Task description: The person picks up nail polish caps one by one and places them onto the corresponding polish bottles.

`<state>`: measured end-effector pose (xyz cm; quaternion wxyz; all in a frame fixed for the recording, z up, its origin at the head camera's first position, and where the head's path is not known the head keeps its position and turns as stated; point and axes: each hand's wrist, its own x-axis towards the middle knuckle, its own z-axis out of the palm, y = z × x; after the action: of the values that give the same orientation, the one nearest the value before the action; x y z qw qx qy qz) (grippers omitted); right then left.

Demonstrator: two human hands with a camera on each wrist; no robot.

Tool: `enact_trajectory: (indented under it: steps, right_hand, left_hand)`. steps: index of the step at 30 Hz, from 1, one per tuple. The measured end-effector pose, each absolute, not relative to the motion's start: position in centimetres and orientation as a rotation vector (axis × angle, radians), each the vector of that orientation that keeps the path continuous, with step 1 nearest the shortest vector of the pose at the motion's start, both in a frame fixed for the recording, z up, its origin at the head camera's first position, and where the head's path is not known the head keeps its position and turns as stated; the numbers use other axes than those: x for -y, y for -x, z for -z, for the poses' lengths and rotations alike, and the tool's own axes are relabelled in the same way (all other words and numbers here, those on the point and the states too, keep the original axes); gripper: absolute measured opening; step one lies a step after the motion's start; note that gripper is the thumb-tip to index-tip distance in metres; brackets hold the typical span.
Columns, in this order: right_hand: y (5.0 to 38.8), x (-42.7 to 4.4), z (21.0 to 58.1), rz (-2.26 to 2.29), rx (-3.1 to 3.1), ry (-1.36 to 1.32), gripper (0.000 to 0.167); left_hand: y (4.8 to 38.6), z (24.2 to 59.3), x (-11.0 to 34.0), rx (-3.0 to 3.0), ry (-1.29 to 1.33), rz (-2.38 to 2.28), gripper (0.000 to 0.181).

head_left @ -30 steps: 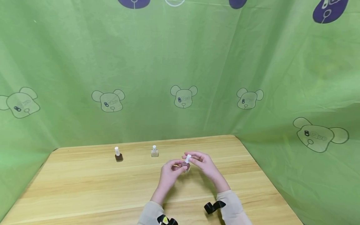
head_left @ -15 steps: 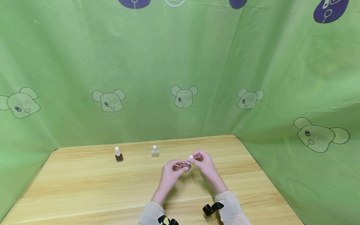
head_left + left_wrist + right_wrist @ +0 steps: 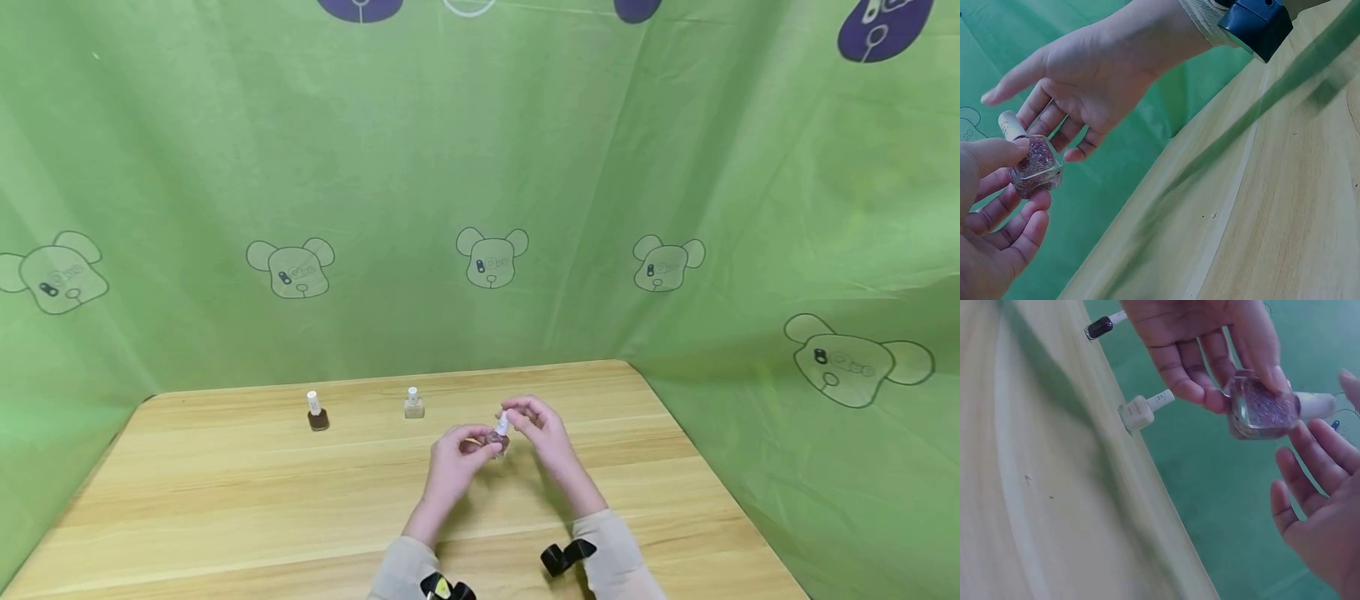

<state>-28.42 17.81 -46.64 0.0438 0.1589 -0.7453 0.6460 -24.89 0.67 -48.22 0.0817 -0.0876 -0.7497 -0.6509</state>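
My left hand [image 3: 452, 465] pinches a nail polish bottle [image 3: 496, 440] by its glass body, thumb on one side and fingers on the other. Purplish glitter fills the bottle [image 3: 1037, 165], and its white cap [image 3: 1315, 405] is on, tilted a little. Beside the cap is my right hand [image 3: 546, 435]. In the left wrist view its thumb stands away from the cap and its fingers lie loosely bent behind it. Whether a fingertip of my right hand [image 3: 1325, 500] touches the cap, I cannot tell. Both hands hold above the wooden table [image 3: 262, 508].
Toward the table's back edge, a dark nail polish bottle [image 3: 318, 418] stands at left. A pale, clear-looking one [image 3: 413, 407] stands upright to its right. Green cloth [image 3: 390, 167] with printed bear heads hangs behind and at both sides.
Half a second ago my right fingers covered most of the cap; now they have loosened and more of it shows. My left hand keeps its grip and has barely moved.
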Motion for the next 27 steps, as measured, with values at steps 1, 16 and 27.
enact_trajectory:
  steps: [1, 16, 27]
  right_hand:
    - [28.4, -18.0, 46.6, -1.976, 2.289, -0.514, 0.029]
    - [28.3, -18.9, 46.0, -1.994, 2.380, -0.824, 0.040]
    - [28.4, -18.7, 46.4, -1.957, 2.382, -0.630, 0.031]
  left_hand:
    - [24.9, 48.2, -0.6, 2.239, 0.257, 1.955, 0.026]
    - [25.1, 48.5, -0.4, 2.229, 0.264, 1.964, 0.028]
    - [24.9, 48.2, -0.5, 2.233, 0.269, 1.938, 0.027]
